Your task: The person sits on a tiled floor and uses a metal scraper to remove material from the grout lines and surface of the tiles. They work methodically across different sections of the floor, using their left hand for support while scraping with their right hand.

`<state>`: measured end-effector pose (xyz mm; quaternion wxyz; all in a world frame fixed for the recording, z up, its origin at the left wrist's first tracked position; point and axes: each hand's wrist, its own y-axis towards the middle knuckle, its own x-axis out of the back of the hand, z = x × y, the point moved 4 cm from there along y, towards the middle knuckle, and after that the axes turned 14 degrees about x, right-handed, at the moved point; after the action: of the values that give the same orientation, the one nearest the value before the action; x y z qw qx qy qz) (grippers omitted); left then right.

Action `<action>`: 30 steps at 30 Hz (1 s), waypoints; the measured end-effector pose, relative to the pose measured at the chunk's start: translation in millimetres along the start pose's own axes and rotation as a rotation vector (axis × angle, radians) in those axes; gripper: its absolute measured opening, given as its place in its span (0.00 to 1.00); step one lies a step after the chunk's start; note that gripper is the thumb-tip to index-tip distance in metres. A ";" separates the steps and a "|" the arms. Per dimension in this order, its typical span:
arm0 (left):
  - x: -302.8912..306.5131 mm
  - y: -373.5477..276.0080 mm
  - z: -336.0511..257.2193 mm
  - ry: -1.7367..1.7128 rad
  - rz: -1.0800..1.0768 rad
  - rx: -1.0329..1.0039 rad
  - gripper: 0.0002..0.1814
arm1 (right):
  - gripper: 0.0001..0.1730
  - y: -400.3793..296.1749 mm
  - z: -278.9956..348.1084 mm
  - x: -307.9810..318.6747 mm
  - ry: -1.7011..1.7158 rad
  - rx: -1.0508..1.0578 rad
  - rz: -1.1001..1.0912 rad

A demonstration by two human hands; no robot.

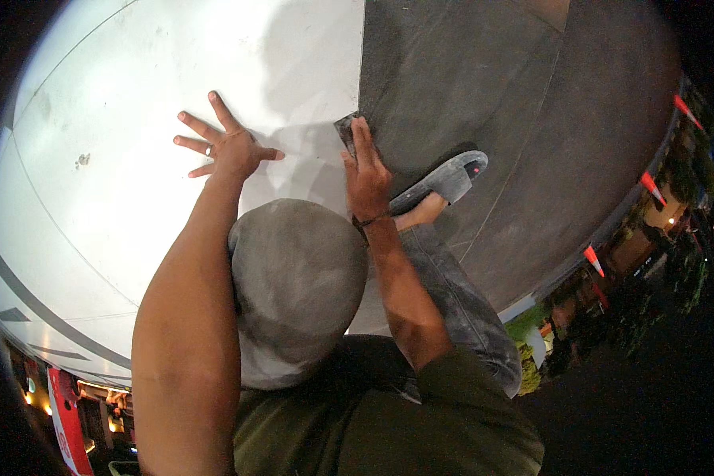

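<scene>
My left hand [232, 146] lies palm down on a white floor surface [113, 196], fingers spread, with a ring on one finger and nothing held. To its right, my right hand [366, 166] has its fingers together over a small dark flat piece [345, 132], thumb at the near edge; what the piece is made of cannot be told. The piece rests on the straight border where the white meets a dark grey surface [452, 77]. A rounded grey shape [297, 285], apparently my cloth-covered knee, rises between my forearms.
My foot in a grey slide sandal [446, 178] stands on the dark surface right of my right hand. Orange and white traffic cones [653, 188] line the far right edge, with plants beyond. A red and white banner [65, 416] hangs at the lower left.
</scene>
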<state>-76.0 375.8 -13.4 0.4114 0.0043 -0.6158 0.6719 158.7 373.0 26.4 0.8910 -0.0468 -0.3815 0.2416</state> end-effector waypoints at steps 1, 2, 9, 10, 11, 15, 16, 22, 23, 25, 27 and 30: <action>-0.7 -1.1 2.8 0.011 0.012 0.022 0.90 | 0.35 -7.4 -0.2 1.9 -0.032 0.010 0.022; -1.7 -2.8 6.2 0.023 0.023 0.043 0.90 | 0.35 -15.9 0.2 1.7 -0.063 0.019 0.045; 3.3 -1.7 -1.8 0.004 0.015 0.010 0.91 | 0.32 14.1 4.1 -1.4 -0.023 0.024 -0.052; 4.5 -0.7 -2.2 -0.011 0.006 -0.001 0.91 | 0.33 15.2 4.8 -0.1 -0.026 0.008 -0.030; 1.1 -1.7 0.1 0.004 0.018 0.013 0.91 | 0.34 14.9 5.1 0.6 -0.029 -0.008 -0.008; 1.7 -5.3 -1.0 0.033 0.044 0.037 0.91 | 0.33 -27.2 -6.4 -6.7 -0.007 0.061 -0.034; 1.9 -6.0 -1.6 0.038 0.049 0.041 0.90 | 0.33 -25.8 -6.4 -6.1 -0.025 0.081 -0.050; 2.8 -1.2 0.0 -0.004 0.025 0.003 0.90 | 0.33 23.6 -0.3 1.8 -0.035 0.018 -0.033; 3.4 1.1 -0.9 0.001 0.023 0.015 0.90 | 0.32 18.9 1.7 2.1 0.000 -0.008 -0.004; -0.8 0.0 -1.8 0.024 0.037 0.022 0.90 | 0.33 -19.8 -7.3 -4.7 -0.053 0.054 -0.059; 2.8 -0.7 -3.8 0.022 0.030 0.023 0.90 | 0.33 -18.5 -11.8 -7.9 -0.084 0.091 -0.086; 2.2 -3.2 -1.7 0.015 0.019 0.010 0.90 | 0.33 28.3 0.7 1.7 -0.121 0.078 -0.095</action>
<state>-74.9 378.1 -10.0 0.4094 -0.0043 -0.6093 0.6791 148.1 398.6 20.4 0.8780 0.0208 -0.4266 0.2163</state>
